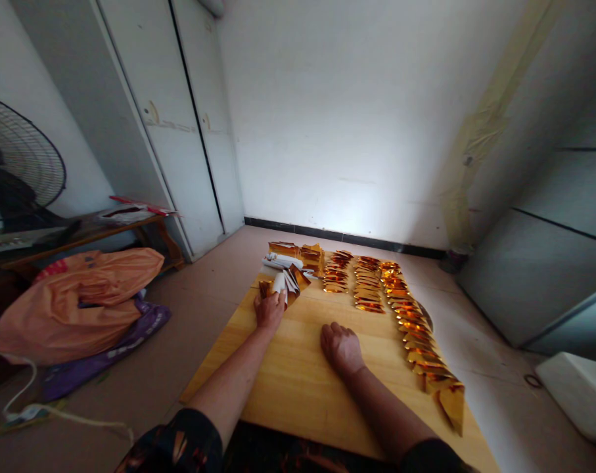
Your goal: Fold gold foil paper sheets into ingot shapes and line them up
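On the far left of the wooden board, my left hand (pixel 269 310) has its fingers closed at the near edge of a loose bunch of gold foil paper (pixel 298 281) with white undersides. My right hand (pixel 342 348) rests on the bare middle of the board (pixel 298 368), fingers curled in, with nothing showing from it. Folded gold foil pieces stand in rows: a long row (pixel 410 322) down the right side, a shorter row (pixel 369 282) beside it and another row (pixel 337 270) further left. Behind my left hand lie a white roll or folded sheet (pixel 282 261) and more gold foil (pixel 312 257).
Left of the board, an orange bag (pixel 85 302) and a purple bag (pixel 105 355) sit near a low wooden bench (pixel 144 226). A fan (pixel 16 157) stands behind. A pale cable (pixel 81 420) runs along the floor. At right is a white box (pixel 576 394).
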A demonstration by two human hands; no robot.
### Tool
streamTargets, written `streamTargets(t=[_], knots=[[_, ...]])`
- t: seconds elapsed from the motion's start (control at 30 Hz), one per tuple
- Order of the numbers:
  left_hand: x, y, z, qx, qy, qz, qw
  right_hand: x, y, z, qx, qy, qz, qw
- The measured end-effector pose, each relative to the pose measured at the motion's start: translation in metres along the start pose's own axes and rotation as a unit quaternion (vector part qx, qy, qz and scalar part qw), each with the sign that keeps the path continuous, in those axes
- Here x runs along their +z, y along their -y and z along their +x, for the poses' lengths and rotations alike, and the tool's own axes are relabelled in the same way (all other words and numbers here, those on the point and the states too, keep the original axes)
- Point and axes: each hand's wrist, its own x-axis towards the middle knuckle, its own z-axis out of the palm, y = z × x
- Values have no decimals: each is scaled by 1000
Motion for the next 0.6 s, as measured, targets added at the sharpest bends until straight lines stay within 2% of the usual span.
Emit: streamTargets(t=[0.1, 0.23, 0.3, 0.37, 0.43, 0.5, 0.53, 0.6], knots=[[0, 2, 0, -12, -32, 9, 999, 1, 0, 0, -1, -5, 2, 1000], [-10, 2, -3, 4, -134, -3, 991, -1, 0, 0, -2, -4, 15, 1000], [-18, -2, -7, 22, -178, -50, 982, -2, -1, -1, -6, -5, 50, 999], [-25, -9, -15, 35, -191, -146, 970, -4, -4, 0, -17, -17, 128, 992], [-30, -19, -26, 18, -144, -289, 946, -8, -7, 3, -10, -41, 246, 968], [-32, -30, -39, -19, -41, -444, 895, -13, -11, 10, 36, -72, 382, 921], [-31, -34, -45, -34, 13, -516, 856, -17, -12, 13, 79, -87, 443, 889], [-26, -42, -55, -43, 114, -642, 757, -25, -14, 20, 151, -116, 558, 808]])
